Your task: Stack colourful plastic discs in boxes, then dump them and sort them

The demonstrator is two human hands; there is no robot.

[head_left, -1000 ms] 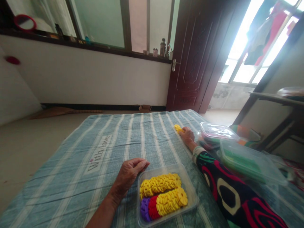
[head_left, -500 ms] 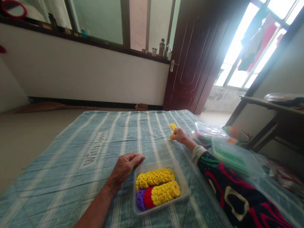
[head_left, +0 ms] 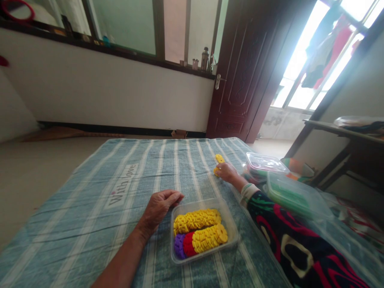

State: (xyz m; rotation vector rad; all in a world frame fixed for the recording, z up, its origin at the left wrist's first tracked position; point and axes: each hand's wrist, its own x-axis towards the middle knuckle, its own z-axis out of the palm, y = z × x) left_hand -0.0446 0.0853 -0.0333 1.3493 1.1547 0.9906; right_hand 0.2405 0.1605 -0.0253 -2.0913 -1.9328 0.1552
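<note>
A clear plastic tray [head_left: 232, 236] on the striped blue blanket [head_left: 129, 188] holds two rows of stacked toothed discs [head_left: 199, 232], mostly yellow with a red and a purple group at the near end. My left hand [head_left: 160, 206] rests curled against the tray's left edge, fingers bent, nothing seen in it. My right hand [head_left: 227, 172] is stretched far forward in a patterned sleeve, pinching a small yellow disc stack [head_left: 216, 172]. Another yellow disc piece [head_left: 220, 158] lies just beyond it.
Clear lidded boxes [head_left: 265, 162] with green contents [head_left: 292, 196] sit at the blanket's right edge. A dark wooden door [head_left: 243, 72] stands ahead, a wooden bench [head_left: 345, 140] to the right, and bare floor [head_left: 36, 168] to the left.
My right hand drew a few yellow discs off the far pile and pulled them slightly nearer. The left hand stayed by the tray; the view shifted a little.
</note>
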